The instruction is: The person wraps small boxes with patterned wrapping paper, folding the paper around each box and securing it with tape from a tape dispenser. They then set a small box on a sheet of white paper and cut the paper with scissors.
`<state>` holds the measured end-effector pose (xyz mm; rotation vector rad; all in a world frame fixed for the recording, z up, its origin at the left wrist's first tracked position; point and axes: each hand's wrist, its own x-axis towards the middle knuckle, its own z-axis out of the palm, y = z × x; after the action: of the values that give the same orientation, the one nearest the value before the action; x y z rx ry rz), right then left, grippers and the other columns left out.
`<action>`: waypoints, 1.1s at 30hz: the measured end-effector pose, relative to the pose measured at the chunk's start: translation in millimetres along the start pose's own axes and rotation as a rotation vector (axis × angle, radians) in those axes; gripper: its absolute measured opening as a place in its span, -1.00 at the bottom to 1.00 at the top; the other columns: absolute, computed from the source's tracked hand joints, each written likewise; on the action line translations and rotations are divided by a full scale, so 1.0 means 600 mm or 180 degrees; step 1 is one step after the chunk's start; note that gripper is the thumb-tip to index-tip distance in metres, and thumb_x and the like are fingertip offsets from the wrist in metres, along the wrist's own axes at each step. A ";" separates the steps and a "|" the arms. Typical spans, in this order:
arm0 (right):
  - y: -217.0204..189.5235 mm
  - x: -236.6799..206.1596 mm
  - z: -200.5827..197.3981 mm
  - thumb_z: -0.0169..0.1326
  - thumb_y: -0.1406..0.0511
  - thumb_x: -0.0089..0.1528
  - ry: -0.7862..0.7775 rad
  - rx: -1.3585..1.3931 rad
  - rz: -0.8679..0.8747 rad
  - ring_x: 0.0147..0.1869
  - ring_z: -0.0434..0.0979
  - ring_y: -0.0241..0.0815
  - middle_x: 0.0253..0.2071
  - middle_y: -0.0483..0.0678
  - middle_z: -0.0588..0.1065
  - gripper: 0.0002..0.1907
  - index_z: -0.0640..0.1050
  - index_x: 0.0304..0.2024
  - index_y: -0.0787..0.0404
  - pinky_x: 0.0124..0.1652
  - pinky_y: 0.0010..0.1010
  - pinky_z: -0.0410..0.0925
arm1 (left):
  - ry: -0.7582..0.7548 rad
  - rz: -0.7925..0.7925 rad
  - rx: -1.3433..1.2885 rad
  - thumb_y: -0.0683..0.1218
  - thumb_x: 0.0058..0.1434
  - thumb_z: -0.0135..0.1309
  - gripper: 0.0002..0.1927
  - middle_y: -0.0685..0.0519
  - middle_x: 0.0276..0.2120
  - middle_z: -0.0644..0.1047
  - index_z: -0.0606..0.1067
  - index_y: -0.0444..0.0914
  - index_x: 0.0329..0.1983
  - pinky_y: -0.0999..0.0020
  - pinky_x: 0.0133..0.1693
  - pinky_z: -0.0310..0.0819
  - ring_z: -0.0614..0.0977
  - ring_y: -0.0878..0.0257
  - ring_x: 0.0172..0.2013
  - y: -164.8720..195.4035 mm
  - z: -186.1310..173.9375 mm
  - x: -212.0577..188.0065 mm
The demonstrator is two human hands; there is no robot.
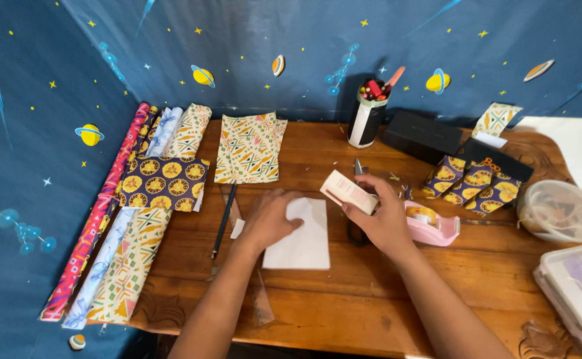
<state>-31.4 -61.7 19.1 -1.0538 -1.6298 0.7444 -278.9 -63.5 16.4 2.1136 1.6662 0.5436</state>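
A small pale pink cardboard box (348,191) is held up above the middle of the brown wooden table (371,292). It is gripped by the right hand (381,216), with the fingers curled shut around its near right end. The long side of the box runs from far left to near right, and its free end points to the far left. Just under that hand, dark scissors (357,199) can be seen, partly hidden.

To the left of the box, a white sheet of paper (304,239) lies flat on the table. It is pressed down by the left hand (269,218), which is laid mostly flat with the fingers loosely bent on the sheet's left part. Nothing is held in that hand.

Just right of the right hand, a pink tape holder (434,225) is set. Left of the paper, a dark pencil (224,221) lies with its long side running near to far. Farther left, rolls and sheets of bright patterned wrapping paper (138,219) are laid along the table's left edge.

At the far side, a black and white cup of pens (367,118) stands upright. A flat black box (421,135) is beside it. Small wrapped purple and yellow parcels (470,183) are lined up to the right, near a clear round plastic tub (561,211).
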 end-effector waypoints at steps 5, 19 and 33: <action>0.027 0.000 -0.001 0.23 0.40 0.16 0.0065 0.0909 0.0852 -0.02 0.53 -0.29 -0.08 -0.07 0.55 -0.59 0.42 0.04 0.22 -0.08 -0.45 0.41 | 0.0357 0.0349 -0.2485 -0.24 0.10 0.30 -0.58 -0.01 -0.06 0.65 0.57 -0.26 0.07 0.35 -0.04 0.57 0.66 0.25 -0.06 -0.024 0.005 0.035; 0.053 -0.018 0.015 0.26 0.50 0.12 -0.0209 0.1556 0.0466 0.14 0.44 -0.23 0.06 -0.02 0.37 -0.45 0.30 0.08 0.21 0.09 -0.38 0.38 | 0.0486 0.0265 -0.3882 -0.28 0.24 0.21 -0.67 -0.01 -0.13 0.65 0.52 -0.34 0.08 0.46 -0.14 0.56 0.63 0.37 -0.17 -0.025 0.057 0.030; 0.039 -0.018 0.017 0.26 0.51 0.14 0.0748 0.1159 0.0300 0.11 0.41 -0.24 0.02 -0.05 0.36 -0.45 0.28 0.07 0.18 0.07 -0.40 0.37 | -0.0276 -0.0654 -0.5359 -0.23 0.16 0.18 -0.32 -0.10 0.04 0.57 0.27 -0.15 0.36 0.28 -0.01 0.60 0.65 0.21 0.01 0.021 0.050 0.028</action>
<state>-33.7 -61.6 -8.5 -0.9186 -1.1965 0.9040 -249.3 -51.8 -1.4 0.6726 0.6814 1.1534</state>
